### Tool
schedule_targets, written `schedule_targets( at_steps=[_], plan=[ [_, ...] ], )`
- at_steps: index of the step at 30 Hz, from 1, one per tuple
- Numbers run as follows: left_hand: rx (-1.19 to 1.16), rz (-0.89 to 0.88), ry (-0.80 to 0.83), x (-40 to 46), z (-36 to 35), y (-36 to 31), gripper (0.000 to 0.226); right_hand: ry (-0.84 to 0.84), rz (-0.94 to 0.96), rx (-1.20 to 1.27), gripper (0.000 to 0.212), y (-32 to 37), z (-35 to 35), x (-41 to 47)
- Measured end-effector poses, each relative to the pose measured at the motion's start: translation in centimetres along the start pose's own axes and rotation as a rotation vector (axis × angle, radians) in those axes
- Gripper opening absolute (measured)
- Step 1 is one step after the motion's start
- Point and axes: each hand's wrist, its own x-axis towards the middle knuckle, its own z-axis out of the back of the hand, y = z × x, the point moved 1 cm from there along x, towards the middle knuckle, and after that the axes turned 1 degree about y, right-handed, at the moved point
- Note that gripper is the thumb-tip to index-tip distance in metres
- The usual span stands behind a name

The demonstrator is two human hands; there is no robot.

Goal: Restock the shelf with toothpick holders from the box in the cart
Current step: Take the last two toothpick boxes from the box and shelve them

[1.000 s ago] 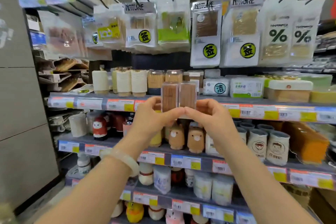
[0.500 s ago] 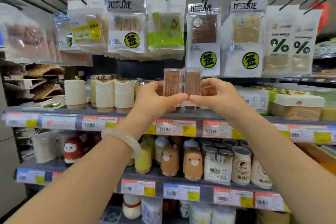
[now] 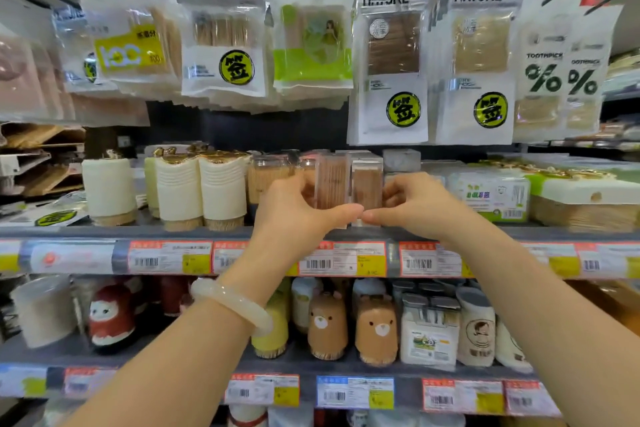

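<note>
Setting two clear toothpick holders side by side at the front of the shelf (image 3: 242, 234), we are in the placing step of the restock. Our left hand (image 3: 294, 215) pinches the left toothpick holder (image 3: 332, 180), thumb across its lower front and fingers curled behind; our right hand (image 3: 415, 204) grips the right toothpick holder (image 3: 367, 184) the same way. The thumbs nearly meet at the bases, so the hands sit close together, each closed on its own box.

Both holders stand upright and touching each other, just above the shelf's front lip, between the round clear tubs (image 3: 266, 177) on the left and the green-labelled white packs (image 3: 491, 194) on the right. Whether their bases already rest on the shelf board we cannot tell; the thumbs hide that edge.

Hanging bags (image 3: 221, 45) crowd the pegs above, and bear-shaped holders (image 3: 375, 329) line the tier below. The box and cart are out of view.

We judge the next move calls for pushing the pair back level with the row behind, keeping them upright and square, then loosening both hands without tipping either one. More stock presumably waits in the cart.
</note>
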Motion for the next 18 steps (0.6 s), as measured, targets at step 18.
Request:
schedule_targets(
  at_steps=[18],
  plan=[
    [0.022,0.026,0.007,-0.67,0.89,0.52,0.05,-0.038,-0.031,0.157,0.047,0.05,0.02,-0.54]
  ],
)
